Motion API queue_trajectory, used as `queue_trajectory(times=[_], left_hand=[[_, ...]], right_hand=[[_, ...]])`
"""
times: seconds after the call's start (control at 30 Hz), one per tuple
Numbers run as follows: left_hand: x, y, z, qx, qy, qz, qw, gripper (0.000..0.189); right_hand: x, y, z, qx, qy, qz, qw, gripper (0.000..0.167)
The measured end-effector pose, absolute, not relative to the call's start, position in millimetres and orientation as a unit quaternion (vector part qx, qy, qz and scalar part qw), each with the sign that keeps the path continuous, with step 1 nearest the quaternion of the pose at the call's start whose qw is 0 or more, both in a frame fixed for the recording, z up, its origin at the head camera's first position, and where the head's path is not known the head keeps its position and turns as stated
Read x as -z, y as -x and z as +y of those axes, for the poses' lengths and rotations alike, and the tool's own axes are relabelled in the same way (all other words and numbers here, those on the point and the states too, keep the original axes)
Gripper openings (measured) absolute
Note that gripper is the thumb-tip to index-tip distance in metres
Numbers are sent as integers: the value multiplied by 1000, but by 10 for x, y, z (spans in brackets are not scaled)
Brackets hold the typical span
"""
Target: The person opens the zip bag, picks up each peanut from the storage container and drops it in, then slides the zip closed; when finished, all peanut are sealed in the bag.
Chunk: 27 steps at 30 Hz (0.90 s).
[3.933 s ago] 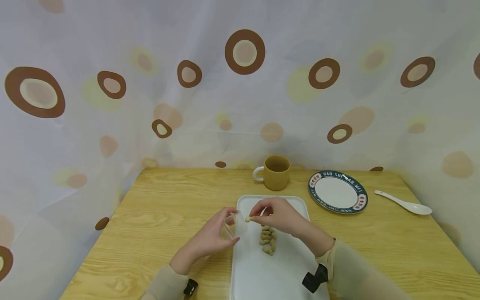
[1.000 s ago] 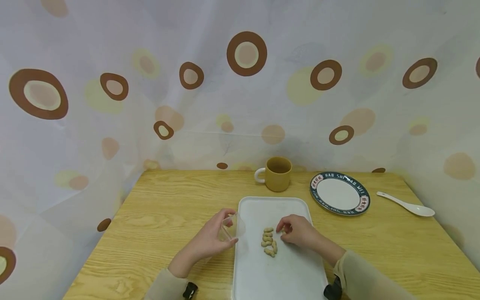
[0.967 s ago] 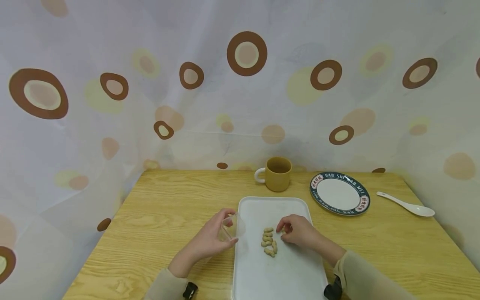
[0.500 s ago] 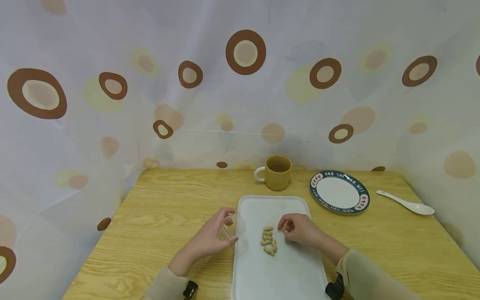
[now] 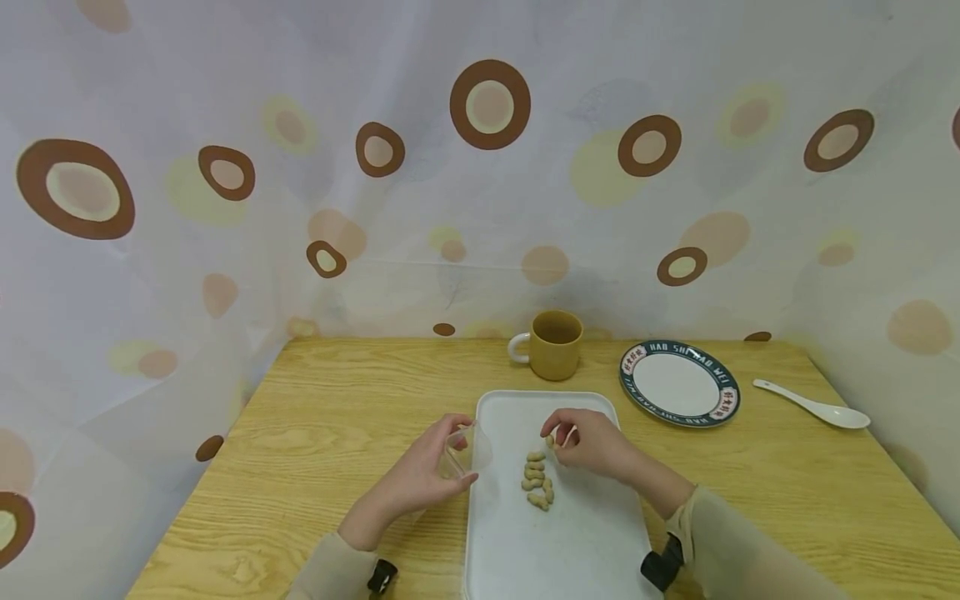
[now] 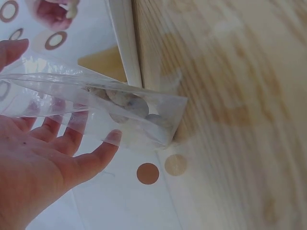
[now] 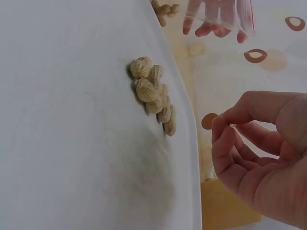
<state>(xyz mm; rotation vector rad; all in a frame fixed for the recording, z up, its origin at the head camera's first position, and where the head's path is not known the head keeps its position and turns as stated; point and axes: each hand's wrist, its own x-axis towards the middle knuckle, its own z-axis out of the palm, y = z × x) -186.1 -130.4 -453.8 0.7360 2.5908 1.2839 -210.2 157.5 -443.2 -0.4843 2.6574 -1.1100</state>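
Observation:
My left hand (image 5: 412, 479) holds a clear plastic bag (image 5: 472, 454) with its mouth spread, beside the left edge of the white tray (image 5: 558, 550). In the left wrist view, several peanuts (image 6: 127, 103) lie at the bottom of the bag. Above the tray, my right hand (image 5: 596, 446) pinches one peanut (image 5: 550, 441) between thumb and fingertips; in the right wrist view the fingers hide it. Several more unshelled peanuts (image 5: 534, 477) lie grouped on the tray, below and left of the right hand.
Behind the tray stands a mustard mug (image 5: 555, 354) with a white handle. A dark-rimmed plate (image 5: 675, 385) and a white spoon (image 5: 813, 408) lie to the right on the wooden table (image 5: 322, 400). A patterned cloth (image 5: 420, 208) hangs along the back and sides.
My right hand has picked up a peanut from the right part of the tray and moved up and left with it. The left hand and bag have stayed nearly still.

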Motion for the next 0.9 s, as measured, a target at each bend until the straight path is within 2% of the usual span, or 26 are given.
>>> queue_trajectory(times=[0.27, 0.9], left_hand=[[4541, 1880, -1292, -423, -253, 867, 72, 68], [4571, 1902, -1270, -426, -262, 863, 70, 65]], right_hand=[[4235, 2098, 1420, 381, 200, 897, 101, 24], [3946, 2000, 942, 430, 259, 856, 120, 25]])
